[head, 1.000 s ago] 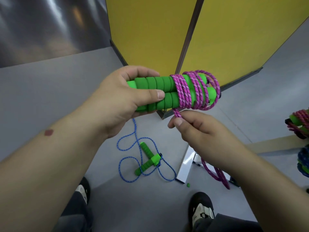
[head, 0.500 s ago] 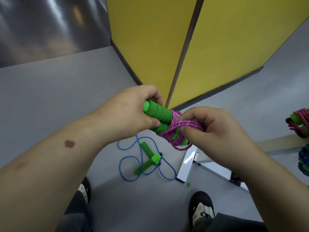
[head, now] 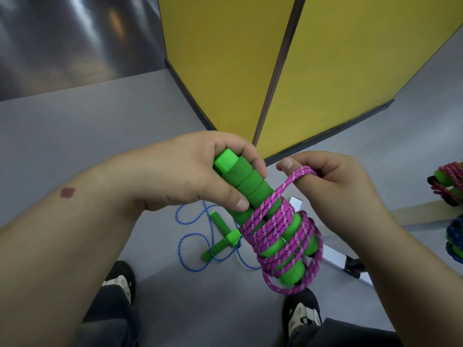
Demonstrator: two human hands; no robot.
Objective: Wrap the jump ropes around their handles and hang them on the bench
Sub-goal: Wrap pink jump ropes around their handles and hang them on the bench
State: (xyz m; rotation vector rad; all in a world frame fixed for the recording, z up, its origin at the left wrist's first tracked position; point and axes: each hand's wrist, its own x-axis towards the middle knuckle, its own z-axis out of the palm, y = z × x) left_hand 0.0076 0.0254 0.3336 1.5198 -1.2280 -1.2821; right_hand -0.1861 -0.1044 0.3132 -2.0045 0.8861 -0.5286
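Now the green handles (head: 253, 194) point downward, pink rope (head: 280, 236) pulled taut.

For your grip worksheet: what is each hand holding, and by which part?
Left hand grips the green handles near their upper ends; right hand holds the pink rope's free loop.

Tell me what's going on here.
A person is winding a pink jump rope around its green handles. The left hand grips the handles; the right hand pulls a loop of rope over a finger. A blue jump rope lies unwrapped on the floor. Wrapped ropes sit at the right edge.
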